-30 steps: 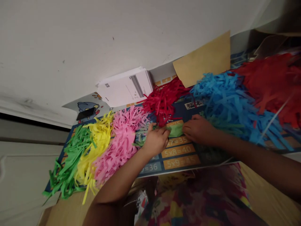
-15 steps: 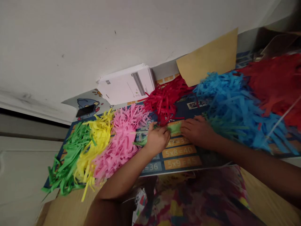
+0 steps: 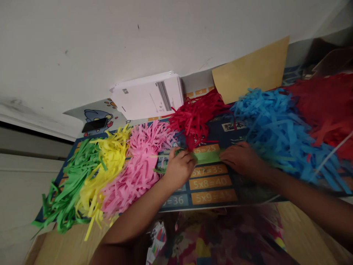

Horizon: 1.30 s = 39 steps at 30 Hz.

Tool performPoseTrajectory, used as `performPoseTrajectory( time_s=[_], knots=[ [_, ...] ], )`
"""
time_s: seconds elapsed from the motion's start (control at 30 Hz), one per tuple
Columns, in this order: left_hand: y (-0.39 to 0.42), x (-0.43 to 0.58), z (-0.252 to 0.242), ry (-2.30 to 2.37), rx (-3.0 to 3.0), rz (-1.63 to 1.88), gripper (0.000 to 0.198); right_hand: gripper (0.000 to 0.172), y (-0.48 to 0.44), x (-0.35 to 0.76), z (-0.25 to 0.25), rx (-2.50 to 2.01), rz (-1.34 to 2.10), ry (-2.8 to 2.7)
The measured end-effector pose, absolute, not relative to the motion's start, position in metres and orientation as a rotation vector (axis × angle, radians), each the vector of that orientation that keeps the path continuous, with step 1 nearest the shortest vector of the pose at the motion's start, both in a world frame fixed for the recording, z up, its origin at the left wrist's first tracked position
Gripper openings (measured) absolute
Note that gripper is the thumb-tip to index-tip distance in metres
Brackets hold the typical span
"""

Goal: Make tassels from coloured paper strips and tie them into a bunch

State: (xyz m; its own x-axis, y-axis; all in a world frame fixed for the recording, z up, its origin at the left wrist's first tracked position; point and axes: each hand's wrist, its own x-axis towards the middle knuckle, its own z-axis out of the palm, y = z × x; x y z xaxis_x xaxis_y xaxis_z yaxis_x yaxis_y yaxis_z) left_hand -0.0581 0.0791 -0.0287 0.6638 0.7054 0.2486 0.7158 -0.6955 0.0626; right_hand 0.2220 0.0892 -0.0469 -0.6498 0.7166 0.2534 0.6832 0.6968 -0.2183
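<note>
The left hand (image 3: 179,170) and the right hand (image 3: 244,159) work side by side over a printed multiplication mat (image 3: 211,182); between them a flat strip of green paper (image 3: 206,157) lies stretched across the mat's orange sum tiles, just below a tile reading 5x5=25. The left fingers (image 3: 179,156) are closed on the strip's left end, pinching it; the right fingers (image 3: 227,154) are closed together and press on or pinch its right end, though the exact grip cannot be told. A few green paper scraps (image 3: 160,170) stick out just beside the left hand.

Shredded paper heaps lie in a row across the mat; from left to right they run green (image 3: 64,187), yellow (image 3: 106,173), pink (image 3: 135,173), a smaller red heap (image 3: 195,119) at the far edge, then blue (image 3: 275,132), with a darker red mass (image 3: 322,106) beyond it at the right. The blue heap sits just beside the right hand; the pink heap touches the left wrist.

At the far edge, against the white wall (image 3: 82,44), lie a stack of white printed papers (image 3: 147,96), a black phone (image 3: 94,125) and a tan card (image 3: 252,70); near the mat, a patterned cloth (image 3: 209,239) shows beneath the arms.
</note>
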Motion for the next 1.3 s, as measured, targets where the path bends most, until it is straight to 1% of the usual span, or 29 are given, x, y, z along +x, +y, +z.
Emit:
performPoseTrajectory(
  time_s=[0.07, 0.13, 0.2, 0.3, 0.67, 0.73, 0.8, 0.87, 0.93, 1.0, 1.07, 1.1, 1.17, 1.23, 1.3],
  knots=[
    [0.083, -0.060, -0.026, -1.385, -2.883, -0.436, 0.015, 0.024, 0.099, 0.222, -0.048, -1.191, 0.332, -2.549],
    [0.087, -0.059, -0.024, -1.586, -2.902, -0.434, 0.018, 0.025, 0.107, 0.220, -0.048, -1.259, 0.455, -2.532],
    [0.090, -0.055, -0.023, -1.738, -2.867, -0.376, 0.022, 0.028, 0.113, 0.216, -0.048, -1.358, 0.528, -2.505],
    [0.094, -0.048, -0.024, -1.816, -2.801, -0.274, 0.026, 0.028, 0.116, 0.211, -0.048, -1.486, 0.552, -2.444],
    [0.099, -0.043, -0.025, -1.805, -2.755, -0.147, 0.028, 0.027, 0.115, 0.206, -0.050, -1.521, 0.493, -2.389],
    [0.100, -0.044, -0.025, -1.817, -2.747, -0.139, 0.025, 0.026, 0.115, 0.205, -0.050, -1.543, 0.478, -2.395],
    [0.100, -0.046, -0.027, -1.805, -2.714, -0.207, 0.019, 0.023, 0.115, 0.205, -0.051, -1.580, 0.491, -2.375],
    [0.100, -0.049, -0.028, -1.645, -2.723, -0.316, 0.018, 0.020, 0.116, 0.207, -0.053, -1.588, 0.544, -2.346],
    [0.098, -0.051, -0.029, -1.339, -2.789, -0.336, 0.016, 0.022, 0.118, 0.213, -0.053, -1.565, 0.569, -2.337],
    [0.094, -0.050, -0.027, -1.089, -2.826, -0.252, 0.018, 0.027, 0.122, 0.223, -0.049, -1.552, 0.545, -2.373],
    [0.090, -0.048, -0.021, -1.015, -2.811, -0.178, 0.019, 0.030, 0.125, 0.231, -0.039, -1.608, 0.512, -2.461],
    [0.088, -0.045, -0.018, -1.021, -2.801, -0.164, 0.020, 0.029, 0.125, 0.234, -0.032, -1.661, 0.457, -2.499],
    [0.085, -0.039, -0.011, -1.049, -2.800, -0.146, 0.022, 0.020, 0.119, 0.232, -0.017, -1.738, 0.209, -2.510],
    [0.085, -0.032, -0.005, -1.064, -2.809, -0.097, 0.021, 0.013, 0.109, 0.221, -0.006, -1.579, -0.026, -2.537],
    [0.088, -0.025, -0.002, -1.071, -2.800, -0.020, 0.020, 0.013, 0.099, 0.205, -0.005, -1.271, -0.081, -2.666]
  ],
)
